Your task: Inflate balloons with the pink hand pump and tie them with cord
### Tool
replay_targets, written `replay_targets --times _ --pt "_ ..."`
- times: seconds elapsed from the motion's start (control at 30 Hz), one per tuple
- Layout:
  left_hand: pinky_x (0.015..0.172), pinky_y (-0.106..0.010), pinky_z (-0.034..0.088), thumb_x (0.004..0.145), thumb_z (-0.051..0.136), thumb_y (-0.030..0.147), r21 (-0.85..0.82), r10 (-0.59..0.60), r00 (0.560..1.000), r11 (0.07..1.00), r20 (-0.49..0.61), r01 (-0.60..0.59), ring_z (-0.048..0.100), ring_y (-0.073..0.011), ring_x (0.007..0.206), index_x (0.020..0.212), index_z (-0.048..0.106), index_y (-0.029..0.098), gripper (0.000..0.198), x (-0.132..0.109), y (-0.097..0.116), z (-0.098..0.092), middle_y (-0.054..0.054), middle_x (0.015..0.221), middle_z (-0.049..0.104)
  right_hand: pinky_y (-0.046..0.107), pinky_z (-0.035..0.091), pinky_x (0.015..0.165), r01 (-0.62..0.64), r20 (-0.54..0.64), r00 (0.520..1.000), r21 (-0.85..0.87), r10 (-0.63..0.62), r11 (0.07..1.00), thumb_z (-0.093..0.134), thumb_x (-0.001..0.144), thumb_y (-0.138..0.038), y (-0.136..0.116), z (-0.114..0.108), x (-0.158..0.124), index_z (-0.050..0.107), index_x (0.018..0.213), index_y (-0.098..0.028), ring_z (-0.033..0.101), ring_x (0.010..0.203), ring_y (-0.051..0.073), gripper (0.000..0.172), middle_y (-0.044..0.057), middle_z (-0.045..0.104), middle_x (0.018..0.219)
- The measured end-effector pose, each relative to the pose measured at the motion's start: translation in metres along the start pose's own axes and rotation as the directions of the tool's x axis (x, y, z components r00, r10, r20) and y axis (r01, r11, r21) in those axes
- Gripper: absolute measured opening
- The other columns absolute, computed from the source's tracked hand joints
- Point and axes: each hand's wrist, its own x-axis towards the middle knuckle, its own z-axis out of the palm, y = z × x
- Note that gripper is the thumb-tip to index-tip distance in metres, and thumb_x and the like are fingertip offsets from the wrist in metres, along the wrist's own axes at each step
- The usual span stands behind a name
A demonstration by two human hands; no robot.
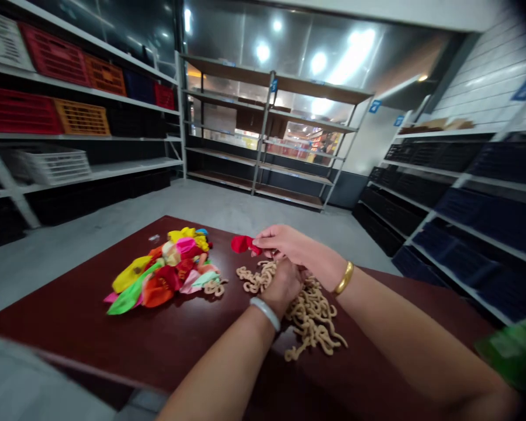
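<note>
My right hand point(284, 242), with a gold bangle on its wrist, pinches a small red balloon point(242, 244) above the dark red table point(114, 339). Just below it, my left hand point(284, 285), wearing a pale bangle, is curled closed over a heap of beige rubber bands point(309, 318); what its fingers hold is hidden. A pile of limp coloured balloons point(164, 272), yellow, green, orange, pink and red, lies on the table to the left of both hands.
Metal shelving with red, orange and white crates point(52, 88) lines the left wall. Bare shelves point(272, 134) stand at the back and dark bins point(464, 193) fill the right side. Grey floor point(228, 207) lies beyond the table. A green object point(512, 351) shows at the right edge.
</note>
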Motion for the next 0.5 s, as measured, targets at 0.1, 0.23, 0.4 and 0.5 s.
replay_targets --times 0.1,0.23,0.4,0.5 --pt "0.066 -0.029 0.053 0.093 0.042 0.022 -0.116 -0.043 0.999 0.992 -0.003 0.042 0.062 -0.0145 0.066 0.084 0.060 0.012 0.022 0.002 0.001 -0.002 -0.006 0.075 0.063 0.024 0.023 0.044 -0.057 -0.196 0.978 0.084 0.072 0.995 0.067 0.069 -0.032 0.020 -0.033 -0.027 0.068 0.072 -0.020 0.036 0.041 0.008 0.013 -0.005 0.050 0.047" --pt "0.068 -0.034 0.054 0.090 0.044 0.026 -0.097 -0.171 0.984 0.980 0.055 0.175 0.065 -0.0184 0.067 0.086 0.061 0.012 0.022 0.001 0.000 -0.002 -0.010 0.076 0.067 0.024 0.030 0.046 0.082 -0.421 0.907 0.199 0.009 0.977 0.065 0.065 -0.028 0.059 -0.063 -0.051 0.067 0.068 -0.019 0.041 0.046 0.009 0.010 -0.003 0.058 0.058" --pt "0.080 -0.040 0.055 0.089 0.050 0.027 -0.072 -0.294 0.938 0.948 0.185 0.311 0.069 -0.0226 0.081 0.092 0.063 0.012 0.020 -0.008 -0.009 0.007 -0.015 0.088 0.070 0.022 0.036 0.050 0.134 -0.455 0.887 0.415 0.078 0.900 0.070 0.061 -0.031 0.106 -0.079 -0.071 0.068 0.067 -0.017 0.049 0.055 0.010 0.016 0.001 0.064 0.070" --pt "0.082 -0.041 0.054 0.089 0.056 0.029 -0.033 -0.341 0.918 0.934 0.203 0.355 0.069 -0.0229 0.083 0.095 0.063 0.012 0.019 -0.012 -0.017 0.009 -0.015 0.091 0.071 0.023 0.038 0.053 0.166 -0.443 0.893 0.486 0.079 0.858 0.070 0.062 -0.032 0.122 -0.081 -0.081 0.069 0.071 -0.016 0.052 0.059 0.011 0.018 0.001 0.065 0.069"
